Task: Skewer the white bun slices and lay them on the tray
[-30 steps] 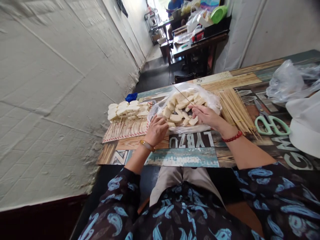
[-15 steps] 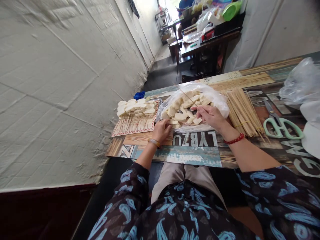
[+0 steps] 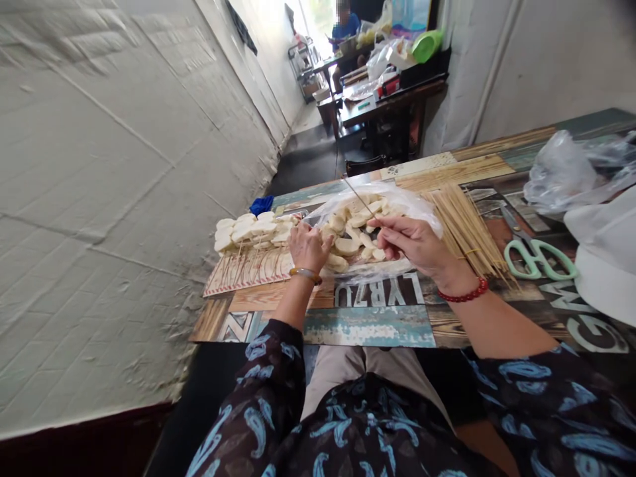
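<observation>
My right hand (image 3: 410, 244) pinches a thin wooden skewer (image 3: 358, 197), which slants up and left above an open clear plastic bag (image 3: 417, 204). Inside the bag lie many pale, thick food slices (image 3: 346, 246), whose exact kind I cannot tell. My left hand (image 3: 307, 250) is at the bag's left edge, fingers curled on the plastic film, which looks drawn towards them. The fingertips are partly hidden. Just left of that hand, skewered pale slices (image 3: 248, 230) lie in rows on a red-and-white edged sheet (image 3: 218, 283), their sticks pointing towards me.
A bundle of bamboo skewers (image 3: 460, 222) lies right of the bag. Beside it are green-handled scissors (image 3: 541, 258), a crumpled plastic bag (image 3: 561, 172) and a white object (image 3: 606, 245). A blue cloth (image 3: 261, 205) sits near the left wall. A person (image 3: 345, 26) is at a far table.
My left hand has moved left and up from the slices at the bag's front to its left edge. My right hand still holds the skewer. The view has shifted slightly.
</observation>
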{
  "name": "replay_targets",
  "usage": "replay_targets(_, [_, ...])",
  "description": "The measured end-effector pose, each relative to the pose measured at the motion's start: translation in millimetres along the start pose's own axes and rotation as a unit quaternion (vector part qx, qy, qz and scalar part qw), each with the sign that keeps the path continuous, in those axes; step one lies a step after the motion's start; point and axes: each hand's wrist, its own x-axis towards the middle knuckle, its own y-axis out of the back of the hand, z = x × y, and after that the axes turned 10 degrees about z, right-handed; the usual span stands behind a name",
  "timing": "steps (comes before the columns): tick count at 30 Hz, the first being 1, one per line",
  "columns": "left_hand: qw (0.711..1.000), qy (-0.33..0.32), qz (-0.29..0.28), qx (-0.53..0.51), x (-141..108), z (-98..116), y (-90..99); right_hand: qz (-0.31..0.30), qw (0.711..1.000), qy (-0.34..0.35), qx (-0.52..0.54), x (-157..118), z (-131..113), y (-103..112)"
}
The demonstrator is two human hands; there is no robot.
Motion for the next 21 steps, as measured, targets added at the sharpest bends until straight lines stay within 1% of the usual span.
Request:
replay_targets(3, [1.000,0.002,-0.006,-0.018,0,4,-4.9,0.001,1.000,-0.007,-0.007,4,5,1])
replay_targets(5, [0.998,0.011,0.014,-0.058,-5,4,-8.0,0.005,1.000,-0.015,-0.012,5,5,1])
replay_targets(7, [0.991,0.029,0.041,-0.121,-11,3,-8.8,0.007,1.000,-0.024,-0.016,5,4,0])
replay_targets(9, [0.971,0.076,0.067,-0.218,-15,3,-6.0,0.006,0.999,-0.030,-0.012,5,2,-2])
replay_targets(10, [0.948,0.111,0.075,-0.289,-15,4,-3.4,0.005,1.000,-0.029,-0.005,4,1,-3])
replay_targets(11, [0.913,0.150,0.073,-0.373,-14,6,-0.2,0.006,1.000,-0.027,0.003,4,0,-4])
replay_targets(12, [0.863,0.186,0.059,-0.465,-12,9,3.4,0.007,1.000,-0.024,0.013,3,-1,-5])
replay_targets(14, [0.738,0.235,0.003,-0.632,-5,18,10.5,0.014,0.999,-0.015,0.027,1,-3,-5])
replay_targets(15, [0.678,0.248,-0.030,-0.691,-1,23,13.5,0.018,0.999,-0.011,0.028,1,-4,-4])
replay_targets(16, [0.629,0.255,-0.063,-0.731,3,28,16.0,0.023,0.999,-0.008,0.026,0,-5,-4])
replay_targets(17, [0.593,0.262,-0.091,-0.756,7,33,17.7,0.028,0.999,-0.005,0.021,0,-5,-3])
replay_targets(18, [0.568,0.269,-0.113,-0.770,10,36,18.7,0.032,0.999,-0.002,0.014,-1,-6,-2])
replay_targets(19, [0.550,0.276,-0.129,-0.778,12,39,18.9,0.034,0.999,-0.003,0.005,-2,-6,-2])
replay_targets(21, [0.525,0.292,-0.148,-0.786,14,42,17.3,0.027,0.999,-0.015,-0.011,-3,-6,-3])
